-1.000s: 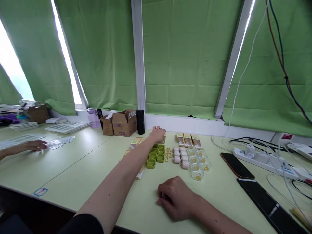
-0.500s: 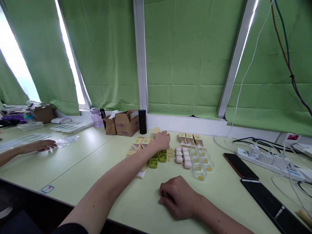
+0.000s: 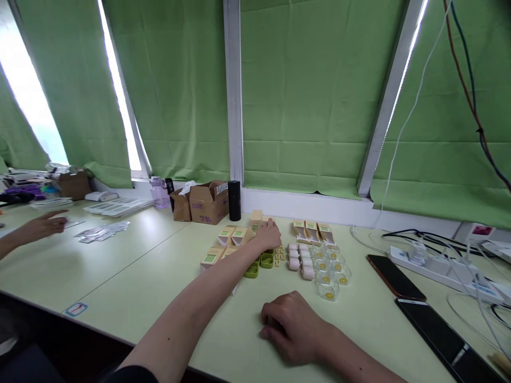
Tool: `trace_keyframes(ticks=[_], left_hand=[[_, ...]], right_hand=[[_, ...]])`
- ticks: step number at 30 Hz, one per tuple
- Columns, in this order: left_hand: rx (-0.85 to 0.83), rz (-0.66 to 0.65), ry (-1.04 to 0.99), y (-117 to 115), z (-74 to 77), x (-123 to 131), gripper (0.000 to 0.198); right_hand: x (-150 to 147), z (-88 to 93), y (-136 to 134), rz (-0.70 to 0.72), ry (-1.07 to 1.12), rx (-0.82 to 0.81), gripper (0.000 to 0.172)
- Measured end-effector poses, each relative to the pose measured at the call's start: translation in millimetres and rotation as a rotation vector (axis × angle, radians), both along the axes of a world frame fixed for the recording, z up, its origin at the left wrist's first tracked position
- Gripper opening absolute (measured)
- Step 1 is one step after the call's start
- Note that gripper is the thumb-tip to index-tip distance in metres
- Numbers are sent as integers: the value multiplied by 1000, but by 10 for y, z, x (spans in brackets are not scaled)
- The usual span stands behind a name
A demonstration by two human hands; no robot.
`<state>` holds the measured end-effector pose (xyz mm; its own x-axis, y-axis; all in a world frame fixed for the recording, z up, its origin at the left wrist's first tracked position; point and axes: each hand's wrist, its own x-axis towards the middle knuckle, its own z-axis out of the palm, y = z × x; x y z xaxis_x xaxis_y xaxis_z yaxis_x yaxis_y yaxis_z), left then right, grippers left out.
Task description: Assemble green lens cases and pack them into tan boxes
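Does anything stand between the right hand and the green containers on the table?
Nothing visible stands between the right hand and the nearest green containers; only tabletop shows there. The left hand blocks the view farther back.

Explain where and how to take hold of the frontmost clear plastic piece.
Probably pinch the clear plastic piece by its left and right walls, coming from the near side: bare table lies before it, while other clear pieces crowd behind.

On the tabletop [image 3: 139,287], small trays [image 3: 266,260] lie just nearside of the left hand [image 3: 269,234], cartons [image 3: 211,257] to its left, a cardboard box [image 3: 208,204] farther left behind; beyond the right hand [image 3: 293,330] sit plastic cups [image 3: 328,291], phones [image 3: 395,276] to its right.
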<state>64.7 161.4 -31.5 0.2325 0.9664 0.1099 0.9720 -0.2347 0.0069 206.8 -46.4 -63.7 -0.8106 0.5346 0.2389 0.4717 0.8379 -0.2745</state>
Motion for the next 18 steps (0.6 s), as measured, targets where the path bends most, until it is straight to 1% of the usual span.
trace_keyframes(ticks=[4,7,13,18], left_hand=[[-14,21,-46,131,-53,11,58],[-19,35,-77,238,-72,30,57],[1,83,-108,424,-78,51,44],[27,86,-116,493,-75,34,39]], right_hand=[[3,2,1,-4,-6,-2,8],[-4,19,-9,-6,-24,-7,8],[-8,16,-7,-3,-25,-11,8],[0,16,-6,-6,-18,-8,9]])
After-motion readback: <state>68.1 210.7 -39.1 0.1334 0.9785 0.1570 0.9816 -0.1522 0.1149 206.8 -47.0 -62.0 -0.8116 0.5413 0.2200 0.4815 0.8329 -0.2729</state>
